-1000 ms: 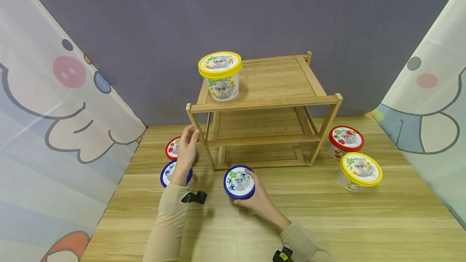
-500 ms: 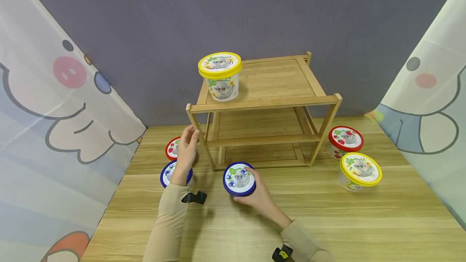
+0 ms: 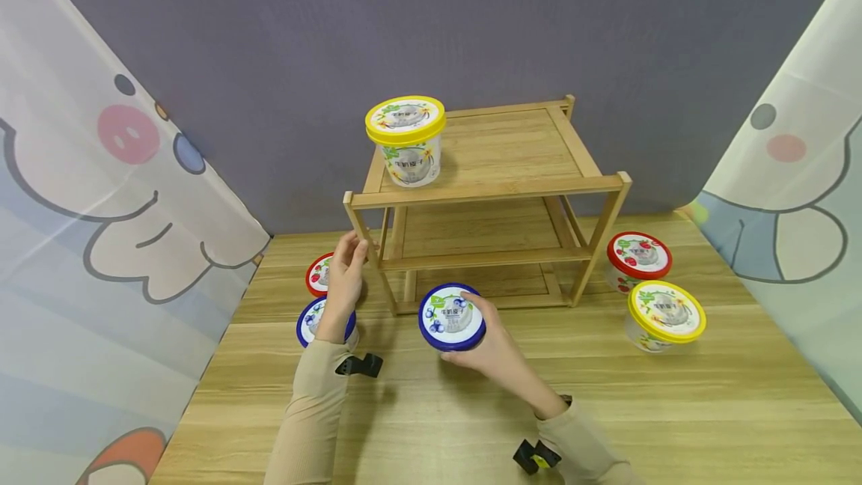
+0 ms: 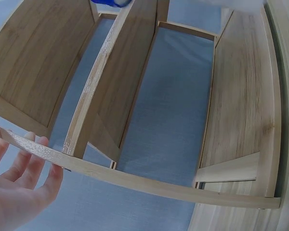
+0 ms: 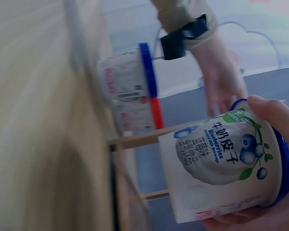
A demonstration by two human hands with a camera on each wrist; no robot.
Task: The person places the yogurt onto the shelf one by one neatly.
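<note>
My right hand (image 3: 494,343) grips a blue-lidded blueberry tub (image 3: 452,318) by its side, held in front of the rack's lower shelf. In the right wrist view the printed side of the tub (image 5: 221,161) faces the camera, tilted, with thumb and fingers around its lid end. My left hand (image 3: 346,275) holds the left front post of a three-tier wooden rack (image 3: 485,189). Seen from the left wrist, the left hand (image 4: 21,185) has its thumb and fingers on either side of that post (image 4: 111,174). A yellow-lidded tub (image 3: 407,141) stands on the top shelf's left end.
Left of the rack, a red-lidded tub (image 3: 319,275) and another blue-lidded tub (image 3: 311,320) stand partly behind my left arm. On the right, a red-lidded tub (image 3: 640,257) and a yellow-lidded tub (image 3: 667,314) stand on the wooden table (image 3: 572,388). A grey wall (image 3: 471,21) rises behind.
My right hand has raised the blueberry tub off the table and brought it forward toward the rack, slightly rightward. The left hand stays on the post.
</note>
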